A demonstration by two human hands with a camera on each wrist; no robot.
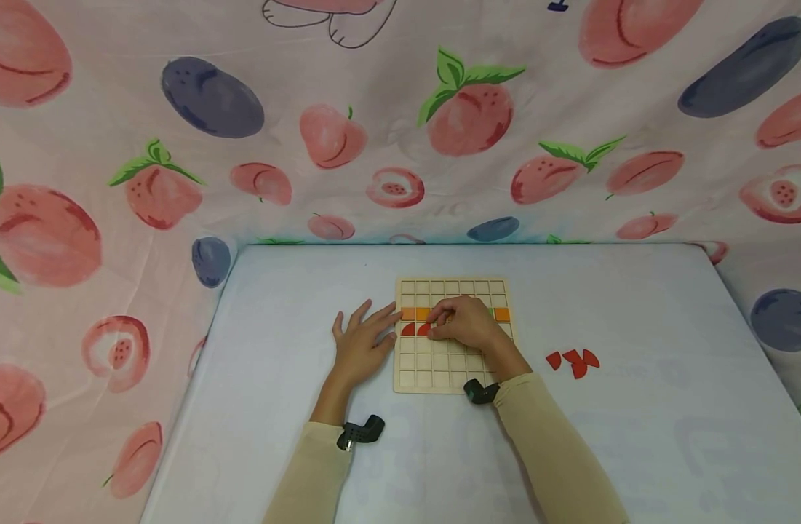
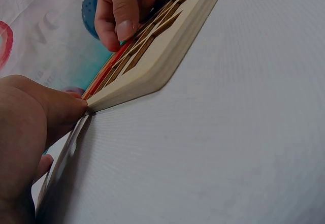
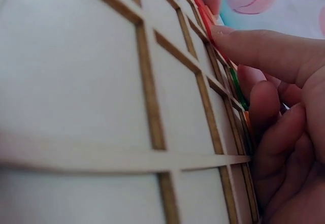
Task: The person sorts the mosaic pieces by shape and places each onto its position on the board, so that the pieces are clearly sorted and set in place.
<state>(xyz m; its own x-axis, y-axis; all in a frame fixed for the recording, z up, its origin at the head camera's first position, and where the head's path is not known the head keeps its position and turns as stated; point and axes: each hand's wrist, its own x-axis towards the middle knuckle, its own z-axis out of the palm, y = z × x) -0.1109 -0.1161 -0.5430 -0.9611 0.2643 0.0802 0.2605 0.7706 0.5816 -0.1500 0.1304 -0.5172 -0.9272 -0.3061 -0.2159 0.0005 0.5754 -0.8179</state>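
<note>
Near loose wedges (image 1: 580, 370), hands (image 1: 363, 348) (image 1: 471, 322) touch the board (image 1: 423, 378): left spread; right, pinching a quarter-disc (image 1: 423, 330), hides part.

I see a person in long sleeves the colour of sand. The left sleeve (image 1: 311, 477) is all one colour, and the right sleeve (image 1: 557, 451) matches it. Both stop before the hand. By the left wrist sits a small black gadget (image 1: 367, 431), bent like an elbow, with a shiny silver bit (image 1: 348, 445) near it. The right wrist has another black one (image 1: 481, 393). The right hand (image 1: 465, 322) shows a short, smooth nail (image 2: 125, 30).
</note>
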